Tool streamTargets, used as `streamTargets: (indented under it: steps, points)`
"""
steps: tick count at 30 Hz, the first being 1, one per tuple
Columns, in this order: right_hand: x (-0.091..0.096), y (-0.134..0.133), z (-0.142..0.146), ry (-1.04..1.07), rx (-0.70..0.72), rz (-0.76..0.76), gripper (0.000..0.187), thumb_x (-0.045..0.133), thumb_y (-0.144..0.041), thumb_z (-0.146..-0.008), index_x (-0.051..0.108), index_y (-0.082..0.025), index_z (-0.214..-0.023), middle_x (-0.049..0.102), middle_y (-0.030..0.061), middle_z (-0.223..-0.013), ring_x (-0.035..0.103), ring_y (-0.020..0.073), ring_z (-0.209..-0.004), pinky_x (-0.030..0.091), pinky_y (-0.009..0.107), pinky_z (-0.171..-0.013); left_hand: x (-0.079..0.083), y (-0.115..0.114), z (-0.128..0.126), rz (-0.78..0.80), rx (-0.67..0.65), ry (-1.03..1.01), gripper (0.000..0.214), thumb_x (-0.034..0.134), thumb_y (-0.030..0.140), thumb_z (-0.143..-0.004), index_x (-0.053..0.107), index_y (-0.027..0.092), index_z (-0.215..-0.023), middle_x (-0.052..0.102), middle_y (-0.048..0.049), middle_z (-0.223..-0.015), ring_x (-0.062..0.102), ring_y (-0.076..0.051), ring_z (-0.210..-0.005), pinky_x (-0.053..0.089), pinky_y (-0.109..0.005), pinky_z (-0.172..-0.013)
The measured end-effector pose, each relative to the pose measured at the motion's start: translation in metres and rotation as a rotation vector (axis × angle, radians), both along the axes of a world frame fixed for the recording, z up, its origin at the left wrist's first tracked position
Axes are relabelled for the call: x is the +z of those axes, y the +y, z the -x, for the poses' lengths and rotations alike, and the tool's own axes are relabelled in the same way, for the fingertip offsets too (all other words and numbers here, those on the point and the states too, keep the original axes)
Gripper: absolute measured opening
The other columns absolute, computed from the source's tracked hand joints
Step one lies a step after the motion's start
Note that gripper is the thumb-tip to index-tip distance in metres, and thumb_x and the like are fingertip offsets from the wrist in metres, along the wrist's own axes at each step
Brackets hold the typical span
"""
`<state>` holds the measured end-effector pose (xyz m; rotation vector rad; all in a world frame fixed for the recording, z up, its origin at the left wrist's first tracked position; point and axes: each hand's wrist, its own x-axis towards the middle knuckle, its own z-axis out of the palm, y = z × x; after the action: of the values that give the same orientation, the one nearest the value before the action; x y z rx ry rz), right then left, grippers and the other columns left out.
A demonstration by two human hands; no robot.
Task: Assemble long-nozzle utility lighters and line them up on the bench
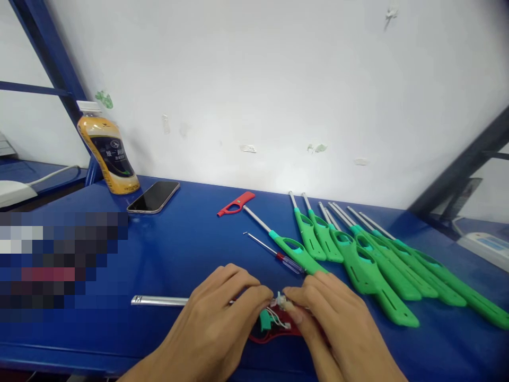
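My left hand (217,318) and my right hand (338,323) meet near the front edge of the blue table (178,249). Both pinch an opened red lighter (274,326) with a green part, white wires and a small clear piece showing between my fingertips. Its metal tube (159,301) sticks out to the left from under my left hand. A small screwdriver (274,253) with a clear handle lies just beyond my hands. A red lighter shell half (236,203) lies further back.
Several green long-nosed lighters (369,260) lie side by side to the right. A phone (154,197) and a yellow drink bottle (108,151) stand at the back left by the white wall. A blurred patch covers the left.
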<state>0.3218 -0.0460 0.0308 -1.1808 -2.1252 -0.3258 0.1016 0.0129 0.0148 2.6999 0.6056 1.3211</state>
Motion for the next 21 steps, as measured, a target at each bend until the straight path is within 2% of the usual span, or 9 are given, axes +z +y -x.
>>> streamTargets:
  steps: [7, 17, 21]
  points:
    - [-0.003, 0.001, -0.001, 0.040, -0.019, 0.032, 0.013, 0.051, -0.021, -0.115, 0.060, -0.027, -0.109, 0.067, -0.0030, -0.083, 0.067, 0.0173, -0.072, 0.056, 0.032, -0.072, 0.004, 0.000, -0.001, 0.062, -0.050, -0.059, 0.018, 0.054, 0.005, -0.112, 0.067, 0.018, -0.113, 0.076, -0.0028, -0.098, 0.065, -0.018, -0.086, 0.057, -0.029, -0.081]
    - [-0.008, 0.001, -0.004, -0.002, 0.009, 0.056, 0.014, 0.045, -0.027, -0.120, 0.058, -0.028, -0.115, 0.069, -0.0021, -0.087, 0.072, 0.0166, -0.076, 0.059, 0.028, -0.073, -0.001, -0.001, -0.001, 0.031, -0.057, -0.093, 0.021, 0.052, 0.001, -0.111, 0.066, 0.016, -0.107, 0.075, -0.0037, -0.093, 0.065, -0.018, -0.082, 0.055, -0.031, -0.076]
    - [-0.012, 0.003, -0.005, 0.000, -0.015, 0.016, 0.014, 0.046, -0.029, -0.119, 0.059, -0.029, -0.115, 0.069, -0.0020, -0.086, 0.074, 0.0173, -0.077, 0.058, 0.028, -0.068, 0.000, 0.002, 0.000, 0.023, -0.062, -0.048, 0.019, 0.054, 0.003, -0.112, 0.068, 0.016, -0.112, 0.078, -0.0039, -0.098, 0.066, -0.018, -0.086, 0.056, -0.030, -0.079]
